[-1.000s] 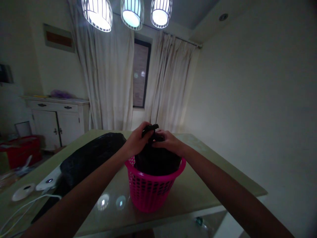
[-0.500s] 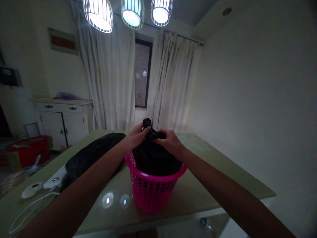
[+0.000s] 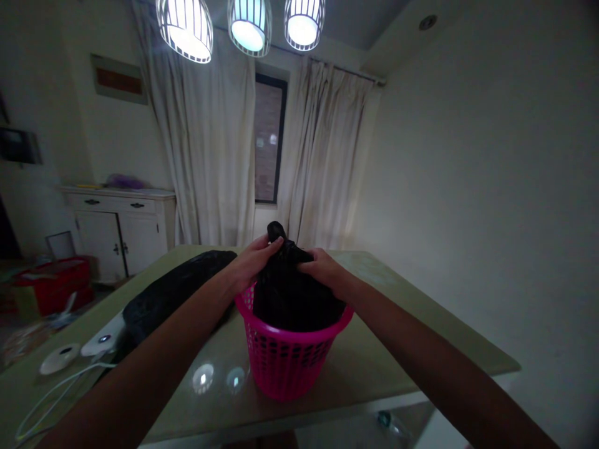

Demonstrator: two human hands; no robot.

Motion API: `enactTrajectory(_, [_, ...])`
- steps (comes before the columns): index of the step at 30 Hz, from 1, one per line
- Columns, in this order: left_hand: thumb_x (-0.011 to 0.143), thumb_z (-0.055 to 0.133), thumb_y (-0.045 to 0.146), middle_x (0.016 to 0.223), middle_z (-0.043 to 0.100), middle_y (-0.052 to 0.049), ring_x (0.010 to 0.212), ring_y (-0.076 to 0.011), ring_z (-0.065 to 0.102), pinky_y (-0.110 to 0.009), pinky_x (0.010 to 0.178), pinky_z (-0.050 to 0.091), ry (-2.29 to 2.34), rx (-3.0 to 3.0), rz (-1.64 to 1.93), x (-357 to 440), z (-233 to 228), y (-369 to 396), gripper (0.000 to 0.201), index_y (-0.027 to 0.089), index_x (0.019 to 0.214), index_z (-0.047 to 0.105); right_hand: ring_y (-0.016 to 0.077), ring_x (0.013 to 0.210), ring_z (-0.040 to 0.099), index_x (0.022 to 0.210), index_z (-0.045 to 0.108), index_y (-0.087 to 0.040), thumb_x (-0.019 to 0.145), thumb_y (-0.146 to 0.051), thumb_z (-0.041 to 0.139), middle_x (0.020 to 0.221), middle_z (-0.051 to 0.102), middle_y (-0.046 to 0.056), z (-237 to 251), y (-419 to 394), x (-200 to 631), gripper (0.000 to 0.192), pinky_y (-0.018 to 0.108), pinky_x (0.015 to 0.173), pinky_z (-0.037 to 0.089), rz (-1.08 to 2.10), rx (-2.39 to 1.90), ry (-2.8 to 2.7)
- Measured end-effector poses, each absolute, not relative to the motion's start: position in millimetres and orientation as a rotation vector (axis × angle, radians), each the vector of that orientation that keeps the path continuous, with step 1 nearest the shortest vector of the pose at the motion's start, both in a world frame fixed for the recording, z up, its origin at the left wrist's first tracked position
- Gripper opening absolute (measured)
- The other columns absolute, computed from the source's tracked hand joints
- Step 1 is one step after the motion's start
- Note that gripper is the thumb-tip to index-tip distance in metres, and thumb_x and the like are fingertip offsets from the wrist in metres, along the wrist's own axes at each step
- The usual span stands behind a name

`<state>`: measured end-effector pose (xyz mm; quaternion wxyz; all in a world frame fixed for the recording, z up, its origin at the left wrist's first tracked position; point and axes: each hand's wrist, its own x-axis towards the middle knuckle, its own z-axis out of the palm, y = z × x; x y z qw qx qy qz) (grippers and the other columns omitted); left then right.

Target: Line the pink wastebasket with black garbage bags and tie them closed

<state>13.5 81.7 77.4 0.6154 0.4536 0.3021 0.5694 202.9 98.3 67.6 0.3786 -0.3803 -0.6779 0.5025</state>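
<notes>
Black bag [image 3: 294,293] fills a pink basket [image 3: 290,358] that stands near the middle of a pale green counter [image 3: 388,349], its gathered neck rising above the rim. At the far left of the counter lie a round white disc [image 3: 58,360] and a white cable [image 3: 56,393], with a white device [image 3: 102,342] just beside them. Next to these, a second dark plastic bag [image 3: 173,293] lies flat, stretching toward the basket. The left hand [image 3: 250,265] reaches in from the lower left, its fingers [image 3: 270,246] closed around the left side of the bag's bunched top. The right hand [image 3: 322,269] comes in from the lower right, its fingers curled onto the right side of the same bunched top, just beside the left hand. Behind the counter on the left stands a white cabinet [image 3: 116,231], with a red bin [image 3: 51,284] on the floor near it. Pale curtains [image 3: 210,168] frame a dark window [image 3: 266,140], and three caged lamps [image 3: 248,25] glow overhead.
</notes>
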Motion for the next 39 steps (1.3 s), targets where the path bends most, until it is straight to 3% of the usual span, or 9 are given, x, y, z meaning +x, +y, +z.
enactTrajectory(4, [0.092, 0.087, 0.026, 0.081, 0.077, -0.005, 0.061, -0.0186, 0.073, -0.029, 0.058, 0.065, 0.717, 1.064, 1.369, 17.4, 77.6, 81.0, 0.022, 0.017, 0.105, 0.072, 0.0195, 0.078, 0.066, 0.089, 0.075, -0.016, 0.063, -0.031, 0.080, 0.082, 0.073, 0.002, 62.7, 98.9, 205.5, 0.030, 0.032, 0.077, 0.054, 1.264, -0.907, -1.756])
enactTrajectory(7, [0.096, 0.081, 0.021, 0.078, 0.076, -0.004, 0.056, -0.0170, 0.070, -0.027, 0.055, 0.063, 0.726, 1.032, 1.414, 20.9, 79.1, 78.8, 0.014, 0.018, 0.103, 0.070, 0.0231, 0.090, 0.067, 0.097, 0.073, -0.017, 0.070, -0.032, 0.078, 0.095, 0.074, 0.005, 60.2, 98.7, 204.6, 0.031, 0.036, 0.085, 0.055, 0.811, -0.954, -1.866])
enactTrajectory(10, [0.097, 0.076, 0.014, 0.079, 0.077, -0.004, 0.058, -0.0175, 0.072, -0.026, 0.055, 0.063, 0.718, 0.999, 1.395, 21.8, 81.4, 74.6, 0.011, 0.017, 0.105, 0.069, 0.0264, 0.111, 0.066, 0.121, 0.070, -0.020, 0.077, -0.024, 0.078, 0.118, 0.071, 0.010, 63.9, 90.9, 204.8, 0.045, 0.042, 0.102, 0.054, 0.249, -0.816, -1.929])
enactTrajectory(16, [0.101, 0.069, 0.008, 0.085, 0.080, -0.008, 0.068, -0.0187, 0.077, -0.026, 0.065, 0.065, 0.605, 0.997, 1.340, 15.8, 83.7, 66.2, 0.009, 0.015, 0.105, 0.072, 0.0254, 0.124, 0.064, 0.128, 0.078, -0.027, 0.103, -0.018, 0.062, 0.130, 0.071, 0.009, 75.3, 77.7, 217.0, 0.031, 0.046, 0.111, 0.051, -0.119, -0.596, -2.079])
enactTrajectory(25, [0.099, 0.075, 0.018, 0.083, 0.080, -0.009, 0.067, -0.0190, 0.076, -0.027, 0.064, 0.061, 0.752, 0.959, 1.457, -8.5, 84.3, 74.2, 0.006, 0.014, 0.094, 0.076, 0.0218, 0.096, 0.073, 0.107, 0.085, -0.025, 0.102, -0.017, 0.061, 0.102, 0.080, 0.005, 83.5, 77.5, 249.6, 0.026, 0.036, 0.087, 0.054, -0.056, -0.783, -2.018])
enactTrajectory(29, [0.085, 0.091, 0.042, 0.078, 0.080, -0.010, 0.073, -0.0222, 0.078, -0.026, 0.066, 0.057, 0.985, 1.063, 1.719, -57.4, 51.2, 82.9, 0.032, 0.014, 0.090, 0.076, 0.0228, 0.088, 0.071, 0.095, 0.085, -0.023, 0.099, -0.027, 0.066, 0.092, 0.079, 0.005, 70.8, 71.1, 293.1, 0.019, 0.037, 0.082, 0.051, -0.062, -0.914, -1.985])
enactTrajectory(34, [0.061, 0.099, 0.064, 0.082, 0.081, -0.009, 0.076, -0.0249, 0.077, -0.028, 0.064, 0.055, 1.045, 1.021, 1.724, -86.2, 1.8, 84.2, 0.063, 0.016, 0.094, 0.076, 0.0247, 0.086, 0.069, 0.086, 0.080, -0.022, 0.099, -0.042, 0.062, 0.086, 0.076, 0.007, 41.1, 73.7, 323.2, 0.030, 0.040, 0.084, 0.051, 0.102, -1.052, -2.010])
enactTrajectory(36, [0.063, 0.098, 0.066, 0.099, 0.083, -0.008, 0.089, -0.0246, 0.078, -0.028, 0.073, 0.058, 0.990, 1.077, 1.785, -82.2, -5.9, 80.5, 0.066, 0.018, 0.102, 0.075, 0.0256, 0.090, 0.070, 0.091, 0.078, -0.021, 0.097, -0.048, 0.061, 0.091, 0.076, 0.008, 36.2, 76.5, 324.1, 0.033, 0.041, 0.084, 0.053, 0.228, -1.122, -1.956])
enactTrajectory(39, [0.074, 0.096, 0.060, 0.125, 0.079, -0.007, 0.114, -0.0261, 0.076, -0.031, 0.091, 0.060, 0.919, 1.214, 1.824, -76.9, -9.9, 67.9, 0.068, 0.022, 0.124, 0.070, 0.0281, 0.106, 0.073, 0.120, 0.075, -0.020, 0.090, -0.056, 0.069, 0.119, 0.076, 0.012, 36.3, 79.7, 328.6, 0.047, 0.044, 0.091, 0.058, 0.465, -1.217, -1.858])
